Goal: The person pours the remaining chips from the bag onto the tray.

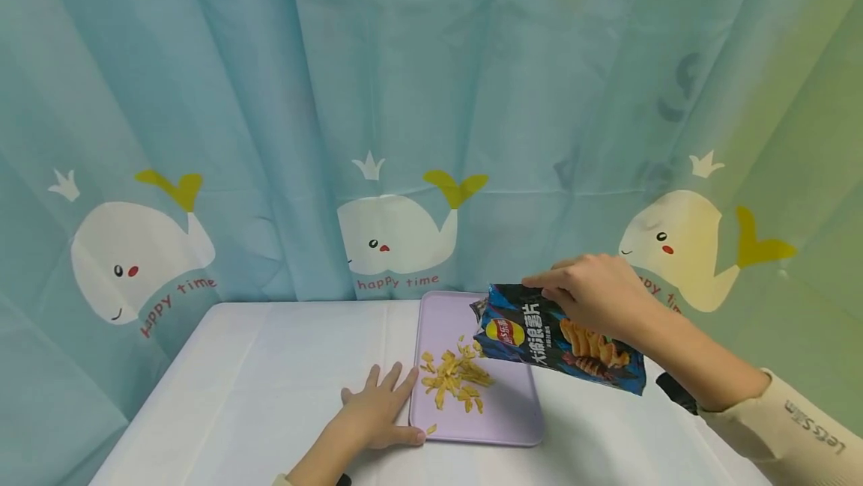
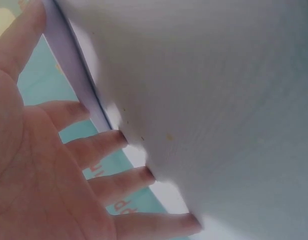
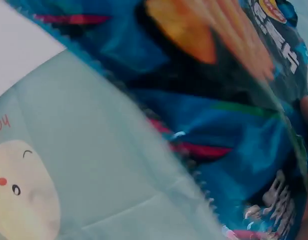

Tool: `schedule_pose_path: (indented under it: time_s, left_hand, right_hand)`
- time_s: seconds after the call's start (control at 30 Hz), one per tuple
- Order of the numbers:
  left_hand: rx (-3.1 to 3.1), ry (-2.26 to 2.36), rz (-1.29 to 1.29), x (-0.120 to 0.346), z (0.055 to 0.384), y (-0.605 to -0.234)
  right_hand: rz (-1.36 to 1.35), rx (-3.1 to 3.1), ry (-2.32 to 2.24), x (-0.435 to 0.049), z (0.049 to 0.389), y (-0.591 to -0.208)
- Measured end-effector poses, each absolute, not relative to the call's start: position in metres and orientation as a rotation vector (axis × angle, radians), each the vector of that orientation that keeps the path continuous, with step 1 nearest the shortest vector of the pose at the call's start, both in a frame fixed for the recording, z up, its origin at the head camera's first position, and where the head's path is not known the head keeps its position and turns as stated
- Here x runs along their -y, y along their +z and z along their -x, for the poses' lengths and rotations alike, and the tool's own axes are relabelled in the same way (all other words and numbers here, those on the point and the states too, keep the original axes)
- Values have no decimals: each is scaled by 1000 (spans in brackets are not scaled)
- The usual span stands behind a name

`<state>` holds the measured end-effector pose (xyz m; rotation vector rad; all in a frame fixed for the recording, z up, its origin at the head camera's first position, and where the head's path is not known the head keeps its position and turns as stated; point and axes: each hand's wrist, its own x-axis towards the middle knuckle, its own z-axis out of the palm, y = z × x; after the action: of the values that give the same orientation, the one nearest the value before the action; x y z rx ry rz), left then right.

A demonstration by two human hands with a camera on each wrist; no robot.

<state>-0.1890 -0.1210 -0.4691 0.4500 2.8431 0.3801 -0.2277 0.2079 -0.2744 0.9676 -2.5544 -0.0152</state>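
Observation:
A dark blue chip bag point(image 1: 559, 340) hangs tilted over the right part of a lilac tray point(image 1: 499, 426), its torn end toward the left. My right hand point(image 1: 593, 291) grips the bag along its upper edge; in the right wrist view the printed bag point(image 3: 194, 115) fills much of the picture, with fingers at the far right edge. Yellow chip pieces point(image 1: 448, 377) lie scattered on the tray. My left hand point(image 1: 377, 411) is spread with straight fingers at the tray's left edge, the thumb at its near left corner. The left wrist view shows the palm point(image 2: 48, 165) with fingers apart.
The tray stands on a white table point(image 1: 283, 389). Behind the table hangs a light blue curtain point(image 1: 404, 96) with whale prints. A small dark object point(image 1: 676, 392) shows beneath the right forearm.

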Motion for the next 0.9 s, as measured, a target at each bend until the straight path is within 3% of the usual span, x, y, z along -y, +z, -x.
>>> schedule_pose_path:
  time_s: [0.9]
  left_hand:
    - [-2845, 385, -449, 122, 189, -471]
  right_hand:
    - [-1037, 2524, -36, -199, 227, -279]
